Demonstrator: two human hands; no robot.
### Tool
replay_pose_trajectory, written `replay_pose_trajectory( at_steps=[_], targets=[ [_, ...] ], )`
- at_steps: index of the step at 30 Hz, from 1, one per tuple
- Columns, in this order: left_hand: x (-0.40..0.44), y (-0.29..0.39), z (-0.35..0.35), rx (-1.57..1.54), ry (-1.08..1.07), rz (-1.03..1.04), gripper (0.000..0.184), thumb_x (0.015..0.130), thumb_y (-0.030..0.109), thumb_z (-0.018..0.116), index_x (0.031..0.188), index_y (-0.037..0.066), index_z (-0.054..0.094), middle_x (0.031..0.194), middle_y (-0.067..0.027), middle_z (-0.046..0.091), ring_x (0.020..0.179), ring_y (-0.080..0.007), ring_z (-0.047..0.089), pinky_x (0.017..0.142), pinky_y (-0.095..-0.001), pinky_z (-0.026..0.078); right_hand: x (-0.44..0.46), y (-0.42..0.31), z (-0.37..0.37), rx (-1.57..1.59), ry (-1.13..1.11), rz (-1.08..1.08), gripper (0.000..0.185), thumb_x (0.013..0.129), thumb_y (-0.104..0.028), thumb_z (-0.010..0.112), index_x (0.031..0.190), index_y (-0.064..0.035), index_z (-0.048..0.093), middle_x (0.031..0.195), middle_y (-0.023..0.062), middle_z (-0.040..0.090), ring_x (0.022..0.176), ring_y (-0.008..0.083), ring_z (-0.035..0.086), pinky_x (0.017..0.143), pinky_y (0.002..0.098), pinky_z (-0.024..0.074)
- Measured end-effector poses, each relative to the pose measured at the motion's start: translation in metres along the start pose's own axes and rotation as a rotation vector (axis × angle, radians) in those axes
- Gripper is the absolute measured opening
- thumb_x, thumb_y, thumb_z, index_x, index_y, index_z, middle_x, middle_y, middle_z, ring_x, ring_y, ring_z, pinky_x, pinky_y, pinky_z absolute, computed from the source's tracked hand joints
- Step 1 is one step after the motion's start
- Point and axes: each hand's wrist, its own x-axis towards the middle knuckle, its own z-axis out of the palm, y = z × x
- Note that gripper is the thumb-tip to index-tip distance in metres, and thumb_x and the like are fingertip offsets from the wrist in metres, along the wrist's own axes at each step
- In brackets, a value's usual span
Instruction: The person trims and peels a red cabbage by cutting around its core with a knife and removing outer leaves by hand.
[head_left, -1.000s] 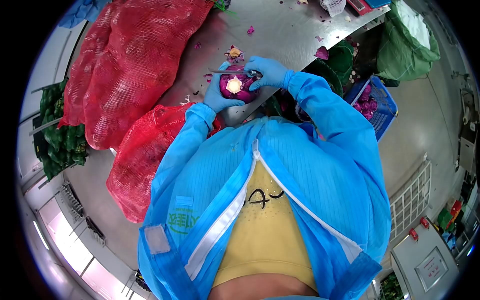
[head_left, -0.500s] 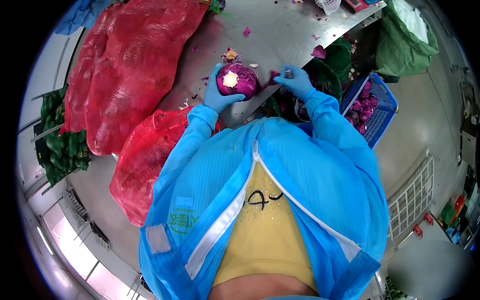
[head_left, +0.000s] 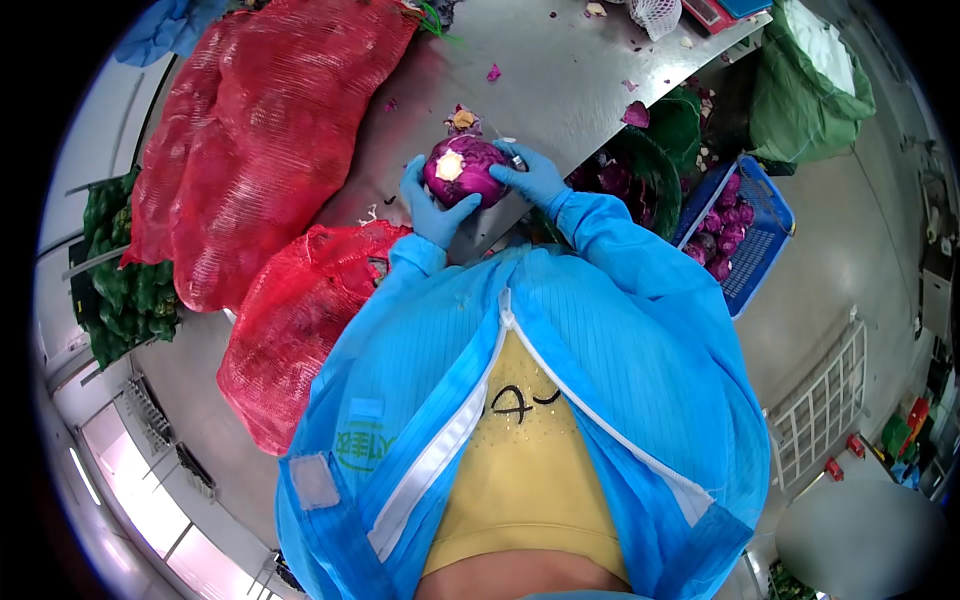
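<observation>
A red cabbage (head_left: 474, 178) with a pale cut stem end facing up is held just above the steel table's near edge. My left hand (head_left: 436, 208) cups it from the left and below, thumb along its lower side. My right hand (head_left: 532, 178) grips the cabbage's right side, fingers bent against the leaves. A small metallic piece (head_left: 518, 163) shows at the right fingers; I cannot make out its kind. Just behind the cabbage lies a trimmed stem piece (head_left: 463, 121) with purple leaf bits.
Full red mesh sacks (head_left: 270, 130) lie at the left; another red mesh sack (head_left: 290, 320) is nearer me. Leaf scraps dot the steel table (head_left: 540, 60). To the right are a dark green bin (head_left: 660, 165), a blue crate (head_left: 757, 255) of red cabbages and a green sack (head_left: 800, 110).
My right hand has moved left from beyond the table edge, where a purple leaf piece was beside it, onto the cabbage. The left hand still holds the cabbage, shifted slightly left.
</observation>
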Motion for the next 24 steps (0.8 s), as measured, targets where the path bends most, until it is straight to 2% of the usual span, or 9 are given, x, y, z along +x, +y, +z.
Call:
replay_pose_trajectory(
  at_steps=[3,4,5,9,11,14,17,21,24],
  targets=[
    [-0.012,0.007,0.016,0.108,0.287,-0.158,0.112,0.054,0.03,0.088,0.138,0.001,0.02,0.138,-0.016,0.027,0.125,-0.0288,0.035,0.105,-0.0381,0.033,-0.014,-0.033,0.008,-0.161,-0.1,-0.128,0.069,0.069,-0.037,0.077,0.126,-0.0086,0.052,0.125,0.0126,0.054,0.115,0.0239,0.052,0.099,0.0341,0.0385],
    [-0.008,0.03,0.017,0.01,0.385,-0.401,0.11,0.054,0.028,0.088,0.138,0.001,0.022,0.136,-0.0159,0.032,0.125,-0.0278,0.036,0.104,-0.0381,0.034,-0.017,-0.034,0.01,-0.142,-0.114,-0.14,0.069,0.068,-0.037,0.078,0.126,-0.0082,0.052,0.124,0.0125,0.055,0.114,0.0238,0.053,0.098,0.0343,0.039],
    [-0.004,0.009,0.006,-0.139,0.386,-0.379,0.104,0.055,0.024,0.088,0.136,0.002,0.026,0.13,-0.015,0.04,0.12,-0.0277,0.042,0.102,-0.0374,0.037,-0.02,-0.036,0.012,-0.124,-0.128,-0.151,0.07,0.067,-0.036,0.079,0.125,-0.0079,0.053,0.122,0.0123,0.056,0.113,0.0238,0.053,0.098,0.0344,0.0395],
    [0.001,0.016,-0.013,-0.424,0.346,-0.532,0.086,0.063,0.015,0.084,0.131,0.005,0.032,0.123,-0.0138,0.046,0.112,-0.0274,0.05,0.095,-0.0413,0.045,-0.017,-0.012,0.019,-0.016,-0.056,-0.012,0.067,0.069,-0.03,0.079,0.125,-0.0049,0.052,0.123,0.0098,0.055,0.109,0.0184,0.054,0.096,0.0313,0.0414],
    [0.001,0.017,-0.015,-0.63,0.262,-0.594,0.08,0.069,0.018,0.079,0.132,0.006,0.032,0.125,-0.0135,0.047,0.114,-0.0289,0.049,0.095,-0.0477,0.045,-0.021,-0.023,0.018,-0.205,-0.066,0.012,0.062,0.07,-0.026,0.079,0.121,-0.0023,0.053,0.118,0.0097,0.058,0.102,0.0166,0.056,0.091,0.0301,0.0448],
    [0.003,-0.001,-0.024,-0.966,0.021,-0.724,0.074,0.075,0.023,0.075,0.133,0.008,0.033,0.128,-0.0122,0.047,0.117,-0.0297,0.048,0.096,-0.0515,0.043,-0.02,-0.019,0.017,0.024,-0.019,0.012,0.061,0.066,-0.036,0.078,0.116,-0.0062,0.058,0.111,0.0125,0.062,0.097,0.0221,0.061,0.086,0.0333,0.0472],
    [0.002,0.007,-0.018,-1.068,-0.058,-0.782,0.068,0.077,0.027,0.071,0.133,0.008,0.036,0.13,-0.0107,0.046,0.119,-0.0296,0.047,0.098,-0.0505,0.041,-0.02,-0.028,0.014,-0.041,0.053,-0.03,0.058,0.068,-0.036,0.076,0.115,-0.0059,0.058,0.104,0.0141,0.063,0.094,0.023,0.062,0.085,0.0336,0.0475],
    [0.014,-0.019,-0.011,-0.914,-0.043,-0.566,0.074,0.072,0.021,0.076,0.133,0.008,0.037,0.13,-0.0103,0.047,0.119,-0.0285,0.047,0.101,-0.0449,0.039,-0.011,-0.04,-0.001,-0.08,0.179,0.025,0.059,0.069,-0.037,0.076,0.116,-0.0069,0.059,0.102,0.0144,0.062,0.095,0.0244,0.061,0.086,0.0342,0.0463],
    [0.033,-0.009,-0.015,-0.333,-0.207,-0.273,0.098,0.052,0.013,0.087,0.135,0.008,0.036,0.13,-0.0093,0.046,0.119,-0.025,0.046,0.102,-0.0367,0.038,0.007,-0.043,-0.014,-0.142,0.051,-0.183,0.058,0.071,-0.034,0.077,0.118,-0.0046,0.058,0.121,0.0126,0.056,0.114,0.023,0.052,0.101,0.0338,0.0367]
  ],
)
